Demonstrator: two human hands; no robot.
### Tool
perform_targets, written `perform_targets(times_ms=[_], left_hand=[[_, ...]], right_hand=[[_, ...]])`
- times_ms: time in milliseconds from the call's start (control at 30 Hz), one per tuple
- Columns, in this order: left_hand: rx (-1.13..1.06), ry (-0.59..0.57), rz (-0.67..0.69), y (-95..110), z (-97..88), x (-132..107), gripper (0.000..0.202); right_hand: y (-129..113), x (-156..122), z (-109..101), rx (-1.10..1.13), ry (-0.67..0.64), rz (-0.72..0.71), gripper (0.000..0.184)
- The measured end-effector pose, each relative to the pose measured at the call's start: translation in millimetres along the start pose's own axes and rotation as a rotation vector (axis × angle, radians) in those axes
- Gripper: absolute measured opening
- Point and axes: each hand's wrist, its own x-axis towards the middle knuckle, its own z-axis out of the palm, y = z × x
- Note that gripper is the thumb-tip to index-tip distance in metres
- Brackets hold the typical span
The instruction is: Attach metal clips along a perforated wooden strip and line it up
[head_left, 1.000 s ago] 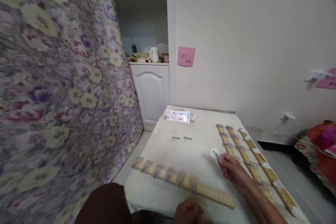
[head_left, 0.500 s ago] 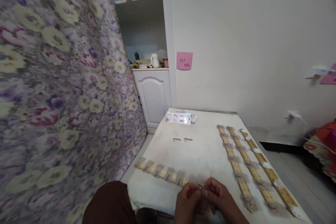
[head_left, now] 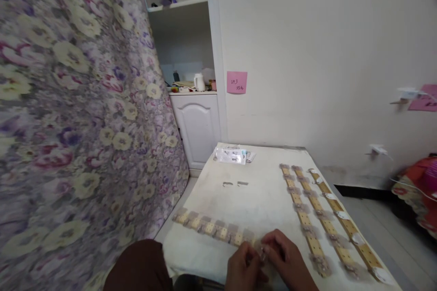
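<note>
White table (head_left: 259,200), four strips (perforated) (head_left: 213,227), two hands (head_left: 264,261)

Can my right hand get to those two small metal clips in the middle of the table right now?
Probably yes: bare table lies between the right hand and the clips.

Both hands' wrists run off the bottom edge; whatever their fingertips pinch (something tiny, blurred) is unreadable.

On the table (head_left: 259,191) one strip (head_left: 213,228) lies before three strips (head_left: 324,218) at right, a packet (head_left: 231,155) behind
</note>
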Motion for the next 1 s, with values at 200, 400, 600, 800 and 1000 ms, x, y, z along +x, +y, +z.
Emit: perform_targets(times_ms=[200, 400, 600, 800, 1000], left_hand=[[-0.047, 0.011, -0.035, 2.7, -3.2, 1.2, 0.014], [-0.142, 0.001, -0.034, -4.4, -10.7, 10.3, 0.023], [-0.175, -0.133, -0.131, -9.2, -10.4, 11.0, 0.025], [-0.196, -0.234, -0.158, -10.3, -4.1, 5.6, 0.018], [-0.373, -0.210, -0.180, -12.4, 2.0, 1.1, 0.026]], right_hand=[[2.0, 0.4, 0.7, 0.067, -0.046, -0.053, 0.035], [-1.8, 1.5, -6.2, 0.048, -0.030, -0.085, 0.038], [10.8, 7.7, -4.6, 0.077, -0.017, 0.057, 0.023], [18.1, 12.0, -1.6, 0.085, -0.053, 0.124, 0.022], [20.5, 12.4, 0.0, 0.113, -0.095, 0.119, 0.013]])
